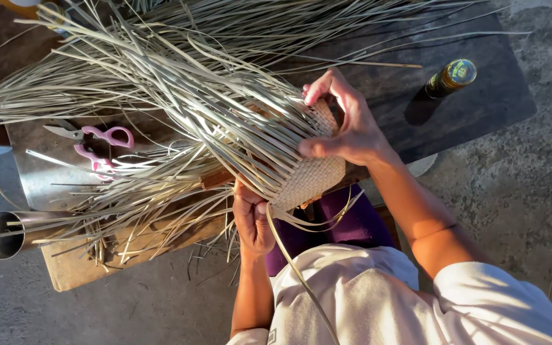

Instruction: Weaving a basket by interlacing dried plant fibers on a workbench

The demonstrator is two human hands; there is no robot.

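A half-woven basket (311, 176) of pale straw sits over the person's lap at the table edge, long loose strips (180, 83) fanning out from it across the dark table (474, 102). The right hand (346, 124) clasps its top, thumb and fingers curled onto the weave. The left hand (253, 220) grips it from beneath, fingers closed around strips. Pink-handled scissors (97, 144) lie partly under the strips, a metal tube (7, 233) beside them. A dark bottle (448, 78) with a green-and-yellow cap stands well apart.

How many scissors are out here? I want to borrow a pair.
1: the pink-handled scissors on the board, left of the woven basket. More may lie hidden under the strips.
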